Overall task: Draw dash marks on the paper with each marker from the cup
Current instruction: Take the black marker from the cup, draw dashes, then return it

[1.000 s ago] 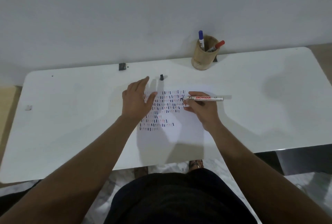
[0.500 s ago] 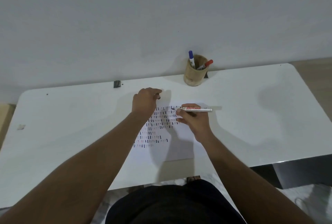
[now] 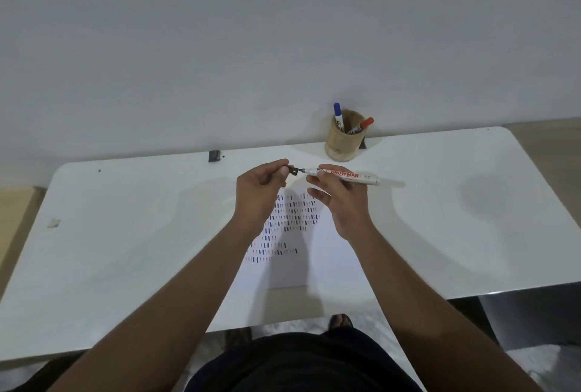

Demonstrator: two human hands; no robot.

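Observation:
My right hand (image 3: 338, 200) holds a white marker (image 3: 352, 176) level above the table, its bare tip pointing left. My left hand (image 3: 262, 190) pinches the small black cap (image 3: 293, 170) just left of that tip, a small gap between them. Below both hands lies the white paper (image 3: 308, 253) covered with rows of blue, red and dark dash marks. At the back stands a wooden cup (image 3: 342, 141) with a blue-capped marker (image 3: 338, 115) and a red-capped marker (image 3: 361, 126) in it.
The white table (image 3: 125, 250) runs to a wall at the back. A small black clip (image 3: 214, 155) sits at its rear edge, a pale scrap (image 3: 54, 223) near the left edge. My lap and feet show below the front edge.
My left hand left the paper, picked up the black cap from the table and lifted it. My right hand raised the marker off the paper toward the cap.

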